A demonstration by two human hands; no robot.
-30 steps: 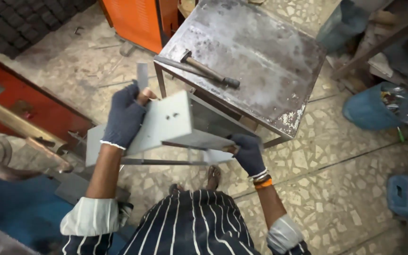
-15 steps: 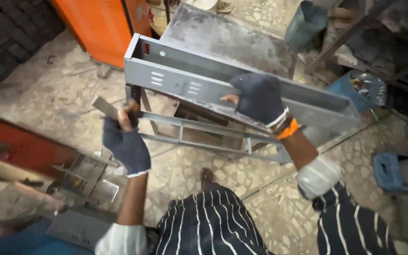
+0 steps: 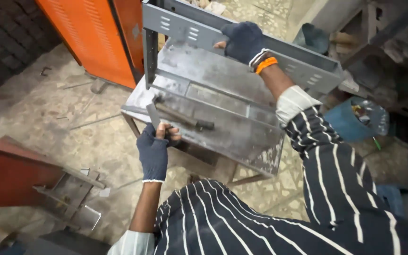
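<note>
My right hand (image 3: 242, 41), in a dark glove, grips the upper rail of a grey sheet-metal frame (image 3: 289, 61) with louvre slots and holds it raised over a worn steel table (image 3: 242, 137). In its own dark glove, my left hand (image 3: 155, 148) is shut on a small flat metal strip (image 3: 153, 114) at the table's near-left edge. A hammer (image 3: 185, 118) lies on the tabletop just beyond that hand.
An orange metal cabinet (image 3: 95, 38) stands at the back left. A red metal beam (image 3: 10, 174) with a welded bracket lies at the left. A blue bucket (image 3: 360, 120) with odds and ends sits right of the table, beside dark racks. The floor is speckled stone.
The grey frame has been lifted and swung up over the table by my right hand. My left hand let go of the frame and now holds the small strip by the table edge.
</note>
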